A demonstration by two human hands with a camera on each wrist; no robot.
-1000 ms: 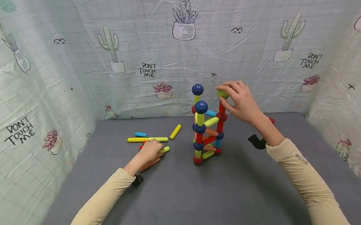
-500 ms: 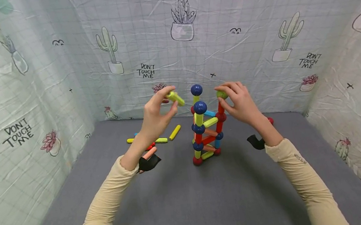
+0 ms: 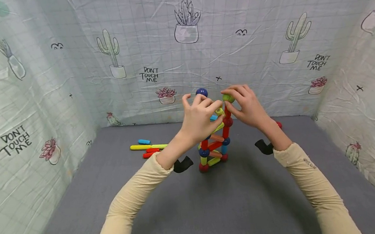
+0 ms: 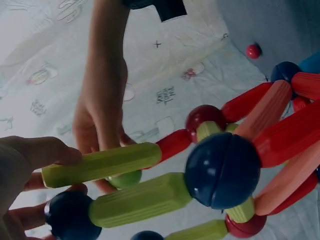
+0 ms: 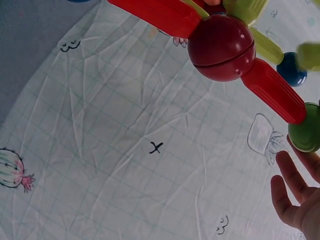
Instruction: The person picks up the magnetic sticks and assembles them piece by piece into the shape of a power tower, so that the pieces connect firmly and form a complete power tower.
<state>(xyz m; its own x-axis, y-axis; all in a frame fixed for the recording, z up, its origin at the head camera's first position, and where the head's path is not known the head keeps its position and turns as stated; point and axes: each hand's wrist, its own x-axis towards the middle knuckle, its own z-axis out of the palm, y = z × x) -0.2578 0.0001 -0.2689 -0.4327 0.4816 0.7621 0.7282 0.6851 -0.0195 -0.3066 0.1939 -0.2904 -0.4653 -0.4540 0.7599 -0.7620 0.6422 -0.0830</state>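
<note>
A tower of magnetic rods and balls (image 3: 204,152) stands mid-table, in red, blue, yellow-green, light blue and salmon. My right hand (image 3: 248,106) pinches the green ball (image 3: 228,98) at the top of an upright red rod (image 5: 274,91). My left hand (image 3: 199,122) holds a yellow-green rod (image 4: 102,164) between thumb and fingers, close to that green ball. In the left wrist view this rod runs beside another yellow-green rod (image 4: 140,200), which joins two dark blue balls (image 4: 223,170). The left hand covers part of the tower's upper front in the head view.
Loose rods lie left of the tower: a yellow one (image 3: 140,147), a light blue one (image 3: 144,141) and red ones (image 3: 151,154). A red ball (image 3: 279,124) rests on the grey table (image 3: 239,207) behind the right wrist. A printed curtain (image 3: 150,36) surrounds the table.
My left hand has taken a yellow-green rod from the loose pile, raised it and carried it right to the tower top. My right hand has stayed at the green ball.
</note>
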